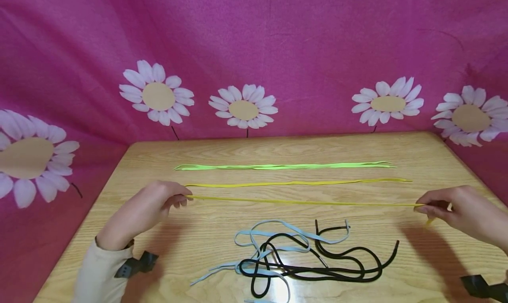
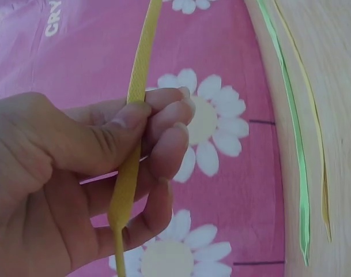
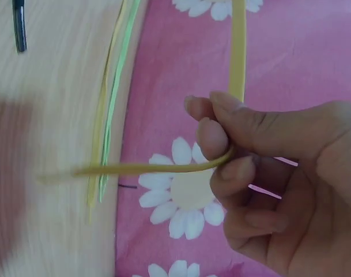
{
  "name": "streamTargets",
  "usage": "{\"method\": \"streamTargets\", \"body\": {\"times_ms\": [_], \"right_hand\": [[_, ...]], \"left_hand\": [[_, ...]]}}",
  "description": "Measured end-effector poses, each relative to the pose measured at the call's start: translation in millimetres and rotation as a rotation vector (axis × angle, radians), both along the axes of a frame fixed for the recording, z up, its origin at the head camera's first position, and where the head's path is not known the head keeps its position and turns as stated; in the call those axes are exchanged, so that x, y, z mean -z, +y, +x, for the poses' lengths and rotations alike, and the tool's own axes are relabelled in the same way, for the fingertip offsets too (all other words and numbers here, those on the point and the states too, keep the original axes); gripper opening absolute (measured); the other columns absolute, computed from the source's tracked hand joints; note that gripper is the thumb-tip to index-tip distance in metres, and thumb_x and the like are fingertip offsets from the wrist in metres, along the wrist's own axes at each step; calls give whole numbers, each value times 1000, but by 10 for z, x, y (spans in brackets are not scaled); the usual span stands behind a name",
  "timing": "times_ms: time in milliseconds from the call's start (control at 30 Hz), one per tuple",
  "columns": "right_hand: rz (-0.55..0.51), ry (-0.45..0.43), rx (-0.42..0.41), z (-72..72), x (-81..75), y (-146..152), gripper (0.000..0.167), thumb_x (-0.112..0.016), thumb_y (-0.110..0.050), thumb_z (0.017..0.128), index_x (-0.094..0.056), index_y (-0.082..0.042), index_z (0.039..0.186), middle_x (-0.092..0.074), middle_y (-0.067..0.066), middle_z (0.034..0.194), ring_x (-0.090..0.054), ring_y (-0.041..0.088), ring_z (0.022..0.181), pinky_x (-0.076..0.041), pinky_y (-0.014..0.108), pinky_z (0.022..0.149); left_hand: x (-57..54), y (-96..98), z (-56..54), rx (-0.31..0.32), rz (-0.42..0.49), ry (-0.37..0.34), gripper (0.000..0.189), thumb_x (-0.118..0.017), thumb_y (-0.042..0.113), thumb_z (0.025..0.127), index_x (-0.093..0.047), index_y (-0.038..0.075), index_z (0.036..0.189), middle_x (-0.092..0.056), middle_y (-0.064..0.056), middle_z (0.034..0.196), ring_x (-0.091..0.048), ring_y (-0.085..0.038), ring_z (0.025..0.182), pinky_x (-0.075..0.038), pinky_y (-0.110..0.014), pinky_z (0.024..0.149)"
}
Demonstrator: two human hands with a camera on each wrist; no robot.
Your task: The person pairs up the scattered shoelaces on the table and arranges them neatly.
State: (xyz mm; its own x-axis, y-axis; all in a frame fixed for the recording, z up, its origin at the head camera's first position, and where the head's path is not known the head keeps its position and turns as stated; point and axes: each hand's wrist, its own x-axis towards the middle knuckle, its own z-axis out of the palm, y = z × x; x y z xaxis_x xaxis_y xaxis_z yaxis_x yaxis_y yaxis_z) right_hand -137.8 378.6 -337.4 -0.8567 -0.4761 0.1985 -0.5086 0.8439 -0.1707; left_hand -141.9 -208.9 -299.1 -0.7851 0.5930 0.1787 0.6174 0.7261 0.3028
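A flat yellow shoelace (image 1: 301, 202) stretches nearly straight between two hands above the table. My left hand (image 1: 164, 197) pinches it near one end between thumb and fingers; in the left wrist view the lace (image 2: 137, 75) crosses the palm and narrows below the thumb. At the other side my right hand (image 1: 456, 208) pinches it too, and a short tail (image 3: 158, 168) hangs from those fingers in the right wrist view. Just beyond the held lace lies a second yellow shoelace (image 1: 278, 183), laid out lengthwise. Behind that, bright green shoelaces (image 1: 258, 166) lie parallel to it.
Nearer the front of the wooden table (image 1: 166, 151), a light blue shoelace (image 1: 293, 226) lies loosely tangled with black round laces (image 1: 325, 274). A pink cloth with daisies (image 1: 309, 51) hangs behind the table and along its sides.
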Motion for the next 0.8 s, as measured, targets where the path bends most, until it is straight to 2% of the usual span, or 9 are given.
{"method": "streamTargets", "body": {"times_ms": [200, 300, 433, 567, 800], "right_hand": [[67, 18, 62, -95, -41, 129, 10, -75, 0, 76, -70, -8, 78, -48, -22, 61, -41, -8, 52, -36, 21, 46], [103, 48, 99, -159, -54, 187, 9, -76, -2, 75, -71, -10, 76, -49, -19, 59, -41, -7, 52, -37, 21, 47], [87, 64, 115, -207, -7, 285, 7, -76, -6, 76, -72, -11, 75, -49, -20, 59, -41, -7, 52, -36, 22, 47], [76, 25, 125, -258, 67, 368, 6, -76, -3, 77, -72, -8, 76, -51, -19, 60, -40, -7, 53, -36, 22, 48], [79, 2, 106, -394, 151, 439, 13, -73, 10, 74, -72, -1, 82, -64, -6, 68, -38, -4, 57, -33, 23, 48]], "left_hand": [[13, -149, -39, -81, 39, -28, 19, -63, -14, 84, -71, 0, 95, -65, 5, 77, -57, -6, 66, -49, -24, 59], [58, -233, -64, -106, 51, -31, 13, -65, -9, 85, -71, -1, 94, -65, 5, 75, -55, -6, 65, -48, -24, 57], [146, -344, -128, -110, 43, -15, 16, -61, -14, 86, -70, -4, 94, -64, 4, 74, -54, -5, 63, -47, -24, 55], [223, -432, -199, -116, 48, -19, 21, -56, -18, 84, -69, -6, 95, -64, 3, 73, -54, -5, 62, -47, -24, 56], [329, -528, -300, -123, 80, -77, 26, -51, -23, 82, -68, -9, 97, -63, 1, 72, -53, -5, 63, -47, -24, 58]]}}
